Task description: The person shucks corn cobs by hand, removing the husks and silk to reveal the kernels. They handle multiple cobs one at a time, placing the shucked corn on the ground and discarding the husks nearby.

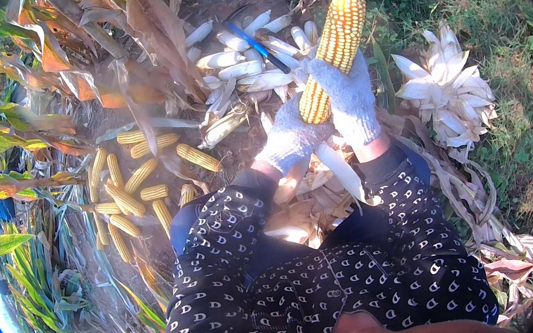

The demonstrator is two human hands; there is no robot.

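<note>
A large yellow ear of corn [340,32], bare of husk on its upper length, tilts up and to the right between my hands. My right hand [350,98], in a white knitted glove, wraps round its lower middle. Close to the ear's lower end, my left hand [292,133] is closed against it in a matching glove; part of its fingers is hidden. A pale strip of husk [340,170] hangs below the hands. Loose dry husks [315,207] lie heaped between my legs.
Several husked yellow cobs [126,198] lie on the soil at left. Ahead is a pile of ears in pale husks [240,69], with a blue-handled tool [269,58] on top. Dry corn stalks [155,33] stand far left; a husk bundle [448,88] sits on grass at right.
</note>
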